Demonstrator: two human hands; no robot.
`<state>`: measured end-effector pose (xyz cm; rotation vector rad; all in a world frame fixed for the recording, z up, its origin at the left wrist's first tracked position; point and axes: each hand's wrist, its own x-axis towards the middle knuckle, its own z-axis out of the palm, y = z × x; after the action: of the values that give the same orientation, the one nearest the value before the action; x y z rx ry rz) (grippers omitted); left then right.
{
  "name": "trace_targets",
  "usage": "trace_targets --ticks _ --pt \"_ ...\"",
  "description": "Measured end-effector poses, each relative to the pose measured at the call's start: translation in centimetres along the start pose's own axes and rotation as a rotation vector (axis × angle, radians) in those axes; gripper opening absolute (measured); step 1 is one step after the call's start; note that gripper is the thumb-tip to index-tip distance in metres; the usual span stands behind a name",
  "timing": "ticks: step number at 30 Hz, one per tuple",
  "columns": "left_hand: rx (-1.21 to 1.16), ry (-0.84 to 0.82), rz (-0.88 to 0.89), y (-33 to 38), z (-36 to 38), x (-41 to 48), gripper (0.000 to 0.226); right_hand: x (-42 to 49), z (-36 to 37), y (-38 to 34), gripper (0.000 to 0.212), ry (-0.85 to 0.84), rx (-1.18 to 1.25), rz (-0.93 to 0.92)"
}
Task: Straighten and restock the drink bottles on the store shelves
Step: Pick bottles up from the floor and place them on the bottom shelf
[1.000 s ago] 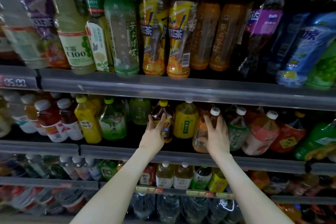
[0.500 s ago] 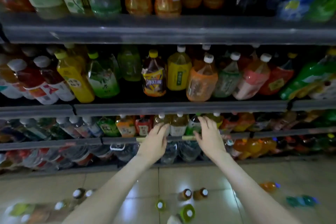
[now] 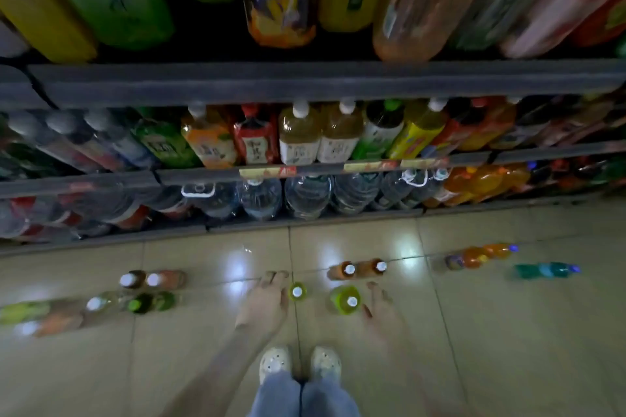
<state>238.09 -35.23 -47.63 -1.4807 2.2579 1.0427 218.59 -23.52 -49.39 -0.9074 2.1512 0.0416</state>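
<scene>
I look down at the tiled floor in front of the shelves. My left hand (image 3: pixel 264 301) hangs with straight fingers just left of a small green bottle (image 3: pixel 297 291) standing on the floor. My right hand (image 3: pixel 381 310) hangs open and blurred just right of a larger green bottle (image 3: pixel 345 300). Neither hand holds anything. Behind them stand two orange-brown bottles (image 3: pixel 357 269) with white caps.
Several more bottles stand on the floor at the left (image 3: pixel 149 281); an orange bottle (image 3: pixel 477 256) and a teal one (image 3: pixel 542 270) lie at the right. Shelf rails (image 3: pixel 305 85) carry rows of drinks, with large water jugs (image 3: pixel 306 195) at the bottom. My shoes (image 3: pixel 299 364) stand close.
My view has tilted down from the shelves to the floor. Both hands have dropped from the shelf fronts to just above the floor bottles.
</scene>
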Motion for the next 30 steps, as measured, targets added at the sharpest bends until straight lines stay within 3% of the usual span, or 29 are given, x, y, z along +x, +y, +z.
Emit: trace_targets --ticks 3,9,15,19,21,27,30 --pt "-0.044 -0.086 -0.099 -0.9 8.3 4.6 0.042 5.5 8.2 3.5 0.058 0.050 -0.005 0.027" --pt "-0.117 -0.134 -0.076 -4.6 25.4 13.7 0.043 20.1 23.9 11.9 0.064 -0.031 -0.198 0.034" --pt "-0.212 -0.098 -0.067 -8.5 34.0 17.4 0.040 28.3 28.9 16.9 0.053 0.021 -0.194 0.056" --pt "-0.257 -0.073 -0.001 -7.4 32.7 14.6 0.041 24.6 26.6 16.3 0.043 -0.024 -0.050 0.003" --pt "-0.241 -0.085 0.032 -5.8 29.8 12.3 0.046 20.6 23.5 14.5 0.032 0.050 0.008 -0.058" --pt "-0.098 -0.210 0.094 1.9 16.1 3.1 0.100 4.8 6.8 4.7 0.032 0.133 0.099 -0.155" --pt "-0.189 -0.056 0.149 6.0 7.2 -1.5 0.100 -3.4 -3.2 -1.2 0.027 0.184 0.296 -0.261"
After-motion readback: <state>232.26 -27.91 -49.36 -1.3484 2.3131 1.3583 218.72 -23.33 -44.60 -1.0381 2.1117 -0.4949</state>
